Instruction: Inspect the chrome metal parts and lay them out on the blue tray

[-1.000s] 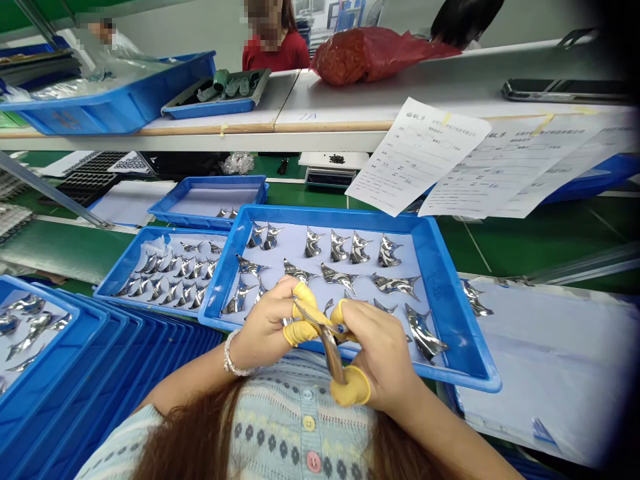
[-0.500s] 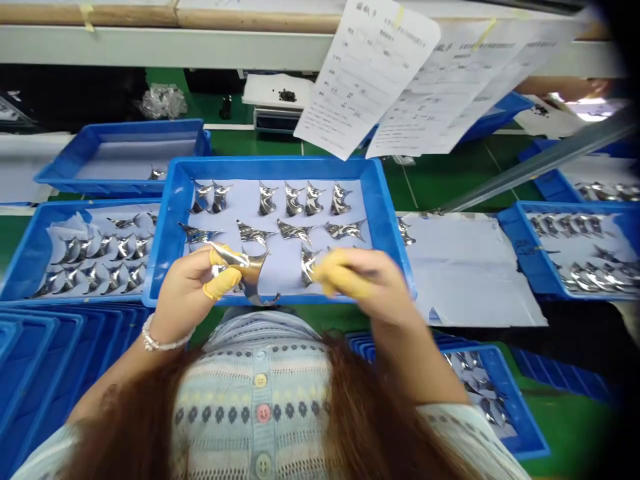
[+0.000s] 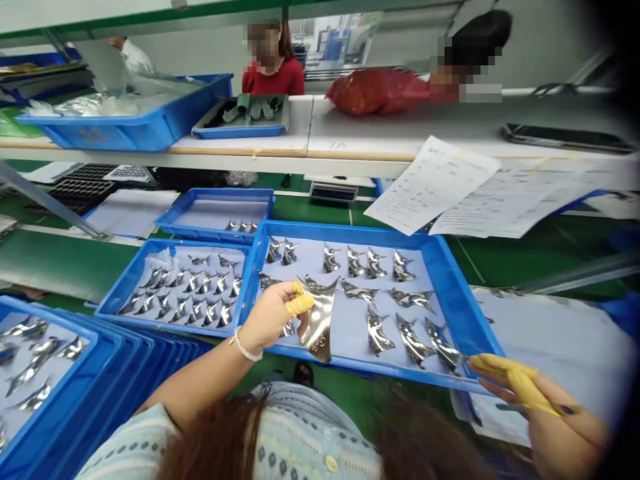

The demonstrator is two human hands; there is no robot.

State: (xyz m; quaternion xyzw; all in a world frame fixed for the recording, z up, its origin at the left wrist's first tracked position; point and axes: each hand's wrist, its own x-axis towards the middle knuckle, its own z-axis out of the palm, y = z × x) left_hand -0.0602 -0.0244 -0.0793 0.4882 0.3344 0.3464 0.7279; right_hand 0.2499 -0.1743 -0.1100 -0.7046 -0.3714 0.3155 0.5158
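Note:
My left hand (image 3: 273,313), with yellow finger cots on thumb and forefinger, pinches a shiny curved metal piece (image 3: 320,320) by its left edge. Its lower part bears engraved marks. The piece is held up over a blue tray (image 3: 463,297) lined with white paper, where several similar metal pieces (image 3: 377,331) lie in rows. At the tray's front right corner is my right hand (image 3: 535,393), also in yellow finger cots, with a thin dark pen-like tool (image 3: 511,407) across its palm. Its fingertips are close to the tip of a metal piece (image 3: 443,345); contact is unclear.
Left of the tray are a smaller filled blue tray (image 3: 240,250), another behind it (image 3: 173,223), and stacked trays (image 3: 107,360). Printed sheets (image 3: 433,187) hang from a shelf (image 3: 365,143) holding a red bag (image 3: 377,91) and a phone (image 3: 565,138). A person in red (image 3: 275,77) is beyond.
The view has tilted up and swung left. My right hand has moved away from my left hand to the tray's right corner. The held metal piece is turned, with its engraved face showing.

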